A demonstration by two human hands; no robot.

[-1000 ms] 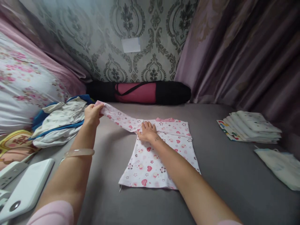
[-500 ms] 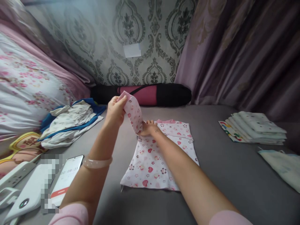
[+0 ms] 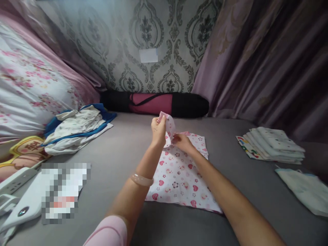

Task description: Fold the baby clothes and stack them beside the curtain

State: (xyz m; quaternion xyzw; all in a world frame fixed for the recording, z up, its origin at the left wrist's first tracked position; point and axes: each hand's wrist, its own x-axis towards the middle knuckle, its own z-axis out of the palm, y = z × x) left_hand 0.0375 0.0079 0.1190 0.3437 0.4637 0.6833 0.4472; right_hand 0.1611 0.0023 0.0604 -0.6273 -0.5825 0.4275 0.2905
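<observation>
A small white long-sleeved shirt (image 3: 176,184) printed with red hearts and flowers lies flat on the grey bed sheet. My left hand (image 3: 159,130) pinches the pink cuff of one sleeve (image 3: 170,126) and holds it raised above the shirt. The sleeve curves down from there to the shirt's shoulder. Against the lower part of this sleeve, my right hand (image 3: 183,142) has its fingers closed on the fabric; its fingertips are partly hidden. A bit of pink collar (image 3: 186,133) shows behind the right hand. A pale bangle (image 3: 142,180) circles my left forearm.
Folded clothes (image 3: 274,143) are stacked at the right, with a pale blue-edged garment (image 3: 302,188) in front. Loose clothes (image 3: 79,128) lie at the left, above a white power bank (image 3: 28,201) and a power strip (image 3: 17,184). A black-and-pink roll bag (image 3: 153,103) lies along the wall.
My left hand has moved right and down with the cuff, so the sleeve is bent over closer to the shirt. My right hand has turned from lying flat to gripping the sleeve.
</observation>
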